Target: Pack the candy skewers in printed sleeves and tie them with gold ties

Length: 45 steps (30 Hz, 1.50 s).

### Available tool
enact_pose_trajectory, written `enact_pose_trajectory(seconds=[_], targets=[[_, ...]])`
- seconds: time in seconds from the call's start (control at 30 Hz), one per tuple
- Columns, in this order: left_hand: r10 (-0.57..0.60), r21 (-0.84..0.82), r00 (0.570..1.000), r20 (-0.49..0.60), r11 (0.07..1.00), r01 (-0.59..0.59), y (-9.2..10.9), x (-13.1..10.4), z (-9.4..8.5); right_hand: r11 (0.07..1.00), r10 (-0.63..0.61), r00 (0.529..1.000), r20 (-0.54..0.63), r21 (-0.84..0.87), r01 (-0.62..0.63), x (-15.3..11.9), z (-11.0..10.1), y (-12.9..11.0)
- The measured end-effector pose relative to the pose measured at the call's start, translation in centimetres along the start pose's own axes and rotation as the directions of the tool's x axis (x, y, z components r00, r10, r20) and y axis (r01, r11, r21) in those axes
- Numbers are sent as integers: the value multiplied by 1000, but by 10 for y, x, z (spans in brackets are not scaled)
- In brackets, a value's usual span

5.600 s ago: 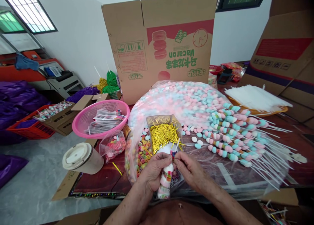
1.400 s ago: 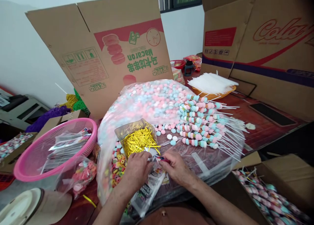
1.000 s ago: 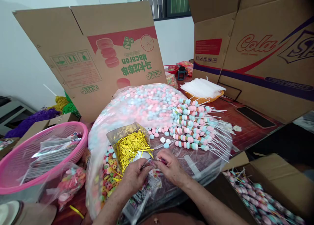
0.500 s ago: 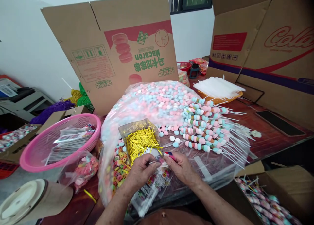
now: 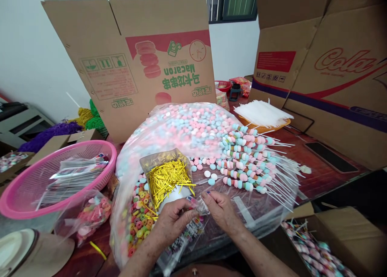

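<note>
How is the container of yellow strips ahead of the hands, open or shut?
Open: no cover lies over the container, and the yellow strips show bare, some poking past its rim.

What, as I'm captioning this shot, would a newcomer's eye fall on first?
Probably the heap of pink and blue candies in the middle, before the upright carton. Next come the skewers at the heap's right, and the bright yellow strips in front of it. Nearer the camera, a clear wrapper shows between the left hand and right hand.
</note>
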State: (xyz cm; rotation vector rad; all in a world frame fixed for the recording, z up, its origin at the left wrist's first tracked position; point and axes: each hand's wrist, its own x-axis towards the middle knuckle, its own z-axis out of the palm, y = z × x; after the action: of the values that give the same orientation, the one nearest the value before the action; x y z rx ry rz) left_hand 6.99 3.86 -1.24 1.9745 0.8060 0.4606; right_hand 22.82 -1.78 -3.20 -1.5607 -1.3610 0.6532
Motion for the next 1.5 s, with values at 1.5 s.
enact_pose_trajectory(seconds=[1.5], targets=[[277,591,956,97,757,-279,22,-5,-68,551,-667,724,175,-538,638,-23,-130,5]])
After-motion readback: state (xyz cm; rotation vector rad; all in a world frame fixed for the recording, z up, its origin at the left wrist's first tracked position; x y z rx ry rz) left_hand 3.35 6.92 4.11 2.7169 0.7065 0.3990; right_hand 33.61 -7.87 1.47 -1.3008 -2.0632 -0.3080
